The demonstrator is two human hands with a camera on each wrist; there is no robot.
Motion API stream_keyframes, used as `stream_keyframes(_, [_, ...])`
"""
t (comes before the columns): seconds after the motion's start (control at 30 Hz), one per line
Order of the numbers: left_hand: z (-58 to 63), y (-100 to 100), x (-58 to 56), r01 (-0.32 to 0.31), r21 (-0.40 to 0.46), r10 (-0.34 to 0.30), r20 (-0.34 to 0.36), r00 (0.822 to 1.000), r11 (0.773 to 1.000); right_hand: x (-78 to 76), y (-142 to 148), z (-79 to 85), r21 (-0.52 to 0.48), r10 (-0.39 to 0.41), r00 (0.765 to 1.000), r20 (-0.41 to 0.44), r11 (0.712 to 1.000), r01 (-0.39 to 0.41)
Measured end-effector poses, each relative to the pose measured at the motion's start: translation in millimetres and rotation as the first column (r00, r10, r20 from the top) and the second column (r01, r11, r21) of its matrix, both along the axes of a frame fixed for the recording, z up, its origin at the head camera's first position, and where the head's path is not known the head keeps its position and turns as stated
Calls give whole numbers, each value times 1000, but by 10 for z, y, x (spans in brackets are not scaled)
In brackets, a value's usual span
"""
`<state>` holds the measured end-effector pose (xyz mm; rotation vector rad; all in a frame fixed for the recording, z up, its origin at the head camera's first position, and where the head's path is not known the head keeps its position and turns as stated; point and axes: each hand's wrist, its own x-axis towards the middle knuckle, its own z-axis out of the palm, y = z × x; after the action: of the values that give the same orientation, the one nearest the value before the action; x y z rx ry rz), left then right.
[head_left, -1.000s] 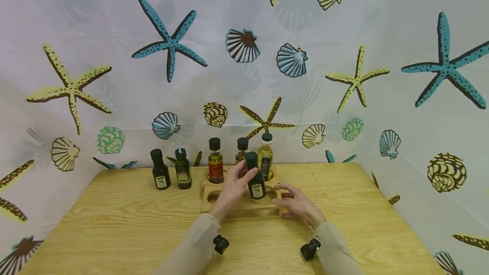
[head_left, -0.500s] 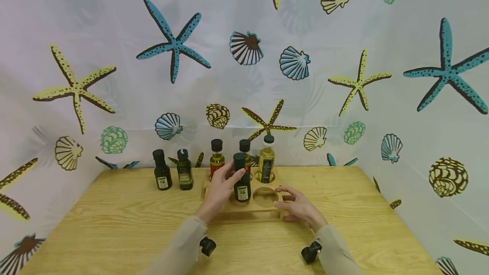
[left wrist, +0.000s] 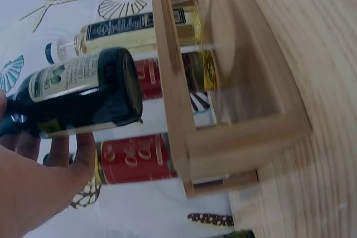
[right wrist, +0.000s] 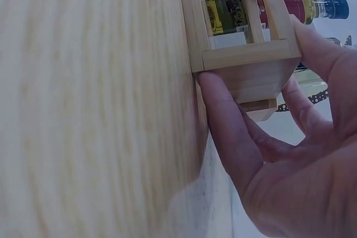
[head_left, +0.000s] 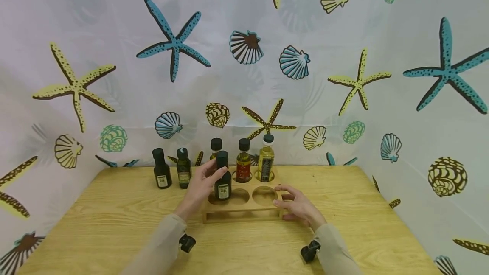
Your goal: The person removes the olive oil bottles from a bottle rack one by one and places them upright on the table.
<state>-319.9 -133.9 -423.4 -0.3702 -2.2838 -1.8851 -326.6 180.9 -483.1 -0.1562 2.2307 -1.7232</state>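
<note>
My left hand (head_left: 198, 186) grips a dark, green-black oil bottle (head_left: 223, 183) with a black cap by its neck. It hangs upright over the front left hole of a wooden bottle rack (head_left: 244, 209). In the left wrist view the base of the bottle (left wrist: 78, 90) is clear of the rack. My right hand (head_left: 299, 208) holds the rack's right end, its fingers bent about the end piece (right wrist: 256, 76) in the right wrist view. In the back row stand a red-labelled oil bottle (head_left: 243, 168), a pale yellow oil bottle (head_left: 266, 162) and another bottle (head_left: 216, 145), partly hidden.
Two more dark bottles stand on the wooden table (head_left: 114, 224) left of the rack: a slim one (head_left: 162, 173) and a broader one (head_left: 184, 172). Behind the table hangs a patterned curtain (head_left: 244, 88) with starfish and shells.
My left hand has carried the dark bottle leftward, from the right part of the front row to above its left hole. My right hand stays at the rack's end.
</note>
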Motion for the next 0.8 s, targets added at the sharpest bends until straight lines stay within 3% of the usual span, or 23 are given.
stream_keyframes(0.23, [0,-249,-16,-26,0,26,-26,999,1000,7,18,-3,9,-13,1000,2,1000,13])
stream_keyframes(0.47, [43,-465,2,-76,-98,76,-8,997,992,-16,5,10,11,-16,1000,-4,1000,16])
stream_keyframes(0.8, [-7,-686,0,-134,-142,122,-85,989,981,18,-19,-1,8,-22,1000,-16,1000,22])
